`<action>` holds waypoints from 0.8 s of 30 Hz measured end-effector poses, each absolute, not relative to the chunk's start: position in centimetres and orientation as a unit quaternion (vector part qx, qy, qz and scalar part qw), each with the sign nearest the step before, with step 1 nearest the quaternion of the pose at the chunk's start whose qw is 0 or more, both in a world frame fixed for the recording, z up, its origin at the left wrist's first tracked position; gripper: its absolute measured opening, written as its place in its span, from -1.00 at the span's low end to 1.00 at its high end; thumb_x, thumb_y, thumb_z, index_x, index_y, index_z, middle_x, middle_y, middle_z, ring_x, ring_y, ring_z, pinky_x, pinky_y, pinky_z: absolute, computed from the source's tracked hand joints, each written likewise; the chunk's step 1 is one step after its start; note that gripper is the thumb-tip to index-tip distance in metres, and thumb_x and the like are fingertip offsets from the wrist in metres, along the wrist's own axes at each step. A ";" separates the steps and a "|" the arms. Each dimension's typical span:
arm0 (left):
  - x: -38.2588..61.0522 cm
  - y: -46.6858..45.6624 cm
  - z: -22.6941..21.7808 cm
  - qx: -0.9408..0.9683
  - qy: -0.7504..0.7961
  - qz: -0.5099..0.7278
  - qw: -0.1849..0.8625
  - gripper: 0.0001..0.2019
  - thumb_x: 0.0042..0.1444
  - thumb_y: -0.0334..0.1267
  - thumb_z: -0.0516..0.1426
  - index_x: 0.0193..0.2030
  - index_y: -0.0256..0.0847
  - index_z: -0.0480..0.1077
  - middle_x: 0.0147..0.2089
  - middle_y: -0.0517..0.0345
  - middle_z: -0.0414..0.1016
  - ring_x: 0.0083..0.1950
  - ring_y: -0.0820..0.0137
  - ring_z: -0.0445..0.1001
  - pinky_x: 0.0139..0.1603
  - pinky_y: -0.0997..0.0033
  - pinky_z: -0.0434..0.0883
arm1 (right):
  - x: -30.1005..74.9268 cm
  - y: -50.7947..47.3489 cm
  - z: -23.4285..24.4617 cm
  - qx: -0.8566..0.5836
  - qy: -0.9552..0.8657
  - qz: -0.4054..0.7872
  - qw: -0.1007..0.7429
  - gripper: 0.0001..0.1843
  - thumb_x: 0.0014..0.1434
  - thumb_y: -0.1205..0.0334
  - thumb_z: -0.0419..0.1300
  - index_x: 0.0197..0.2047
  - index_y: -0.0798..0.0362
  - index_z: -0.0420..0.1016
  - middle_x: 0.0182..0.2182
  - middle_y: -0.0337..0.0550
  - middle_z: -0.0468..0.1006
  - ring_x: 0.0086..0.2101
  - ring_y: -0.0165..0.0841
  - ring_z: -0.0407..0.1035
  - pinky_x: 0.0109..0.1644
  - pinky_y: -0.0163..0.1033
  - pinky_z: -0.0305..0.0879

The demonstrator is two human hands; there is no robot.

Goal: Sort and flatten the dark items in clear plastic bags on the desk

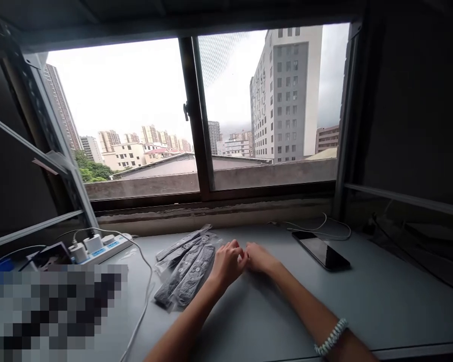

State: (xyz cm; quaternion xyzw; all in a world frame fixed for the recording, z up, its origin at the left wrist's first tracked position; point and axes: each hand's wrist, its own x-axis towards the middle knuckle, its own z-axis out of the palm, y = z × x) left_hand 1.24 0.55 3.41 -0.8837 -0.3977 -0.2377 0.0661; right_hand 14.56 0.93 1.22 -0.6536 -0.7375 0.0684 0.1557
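My left hand (229,260) is above the middle of the desk, its fingers curled and pinched together. Right beside it, my right hand (259,258) has its fingers bent in toward the left hand's fingertips. The two hands meet or nearly meet, and whatever lies between the fingers is hidden or too small to make out. Close to the left hand and forearm lie several long dark items in clear plastic bags (191,271), overlapping on the desk. A coiled pale band (331,338) circles my right forearm.
A phone (322,250) lies right of my hands on the grey desk (385,306), with a white cable (337,221) behind it. A power strip (103,250) with plugged-in chargers stands at left. Its white cord (150,284) runs forward. A window (200,120) rises behind.
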 end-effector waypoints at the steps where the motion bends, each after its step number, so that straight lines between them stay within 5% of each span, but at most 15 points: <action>1: 1.3 0.5 3.4 -0.886 -0.398 -0.230 0.066 -0.71 0.17 -0.20 -0.03 -0.45 -0.18 0.44 -0.30 0.15 0.40 -0.32 0.43 0.38 -0.25 0.45 0.26 | 14.5 0.8 1.4 -0.652 -0.740 0.066 0.154 -0.70 0.14 0.10 0.05 -0.38 0.06 0.55 -0.30 -0.06 0.42 -0.26 -0.29 0.29 -0.23 -0.30 0.15; 10: 0.6 1.0 3.4 -0.871 -0.412 -0.257 0.069 -0.74 0.14 -0.22 0.00 -0.48 -0.18 0.44 -0.35 0.16 0.41 -0.33 0.43 0.39 -0.28 0.48 0.24 | 14.1 1.3 1.1 -0.643 -0.746 0.049 0.167 -0.60 0.15 0.02 0.00 -0.45 0.09 0.52 -0.29 -0.01 0.44 -0.28 -0.25 0.32 -0.22 -0.24 0.19; 16: 0.3 1.9 2.3 -0.863 -0.442 -0.239 0.043 -0.67 0.14 -0.20 -0.03 -0.50 -0.22 0.47 -0.42 0.11 0.44 -0.37 0.41 0.42 -0.31 0.45 0.26 | 14.8 1.5 0.2 -0.613 -0.774 0.061 0.143 -0.47 0.25 0.04 -0.17 -0.55 0.08 0.43 -0.47 -0.11 0.40 -0.29 -0.32 0.31 -0.30 -0.34 0.12; 24: 0.6 2.1 0.8 -0.858 -0.455 -0.238 0.016 -0.66 0.13 -0.13 0.00 -0.40 -0.25 0.53 -0.38 0.00 0.52 -0.33 0.29 0.47 -0.33 0.38 0.31 | 16.8 2.8 -2.9 -0.626 -0.762 0.050 0.157 -0.36 0.18 -0.20 -0.24 -0.56 0.07 0.39 -0.44 -0.16 0.37 -0.47 -0.40 0.26 -0.45 -0.36 0.04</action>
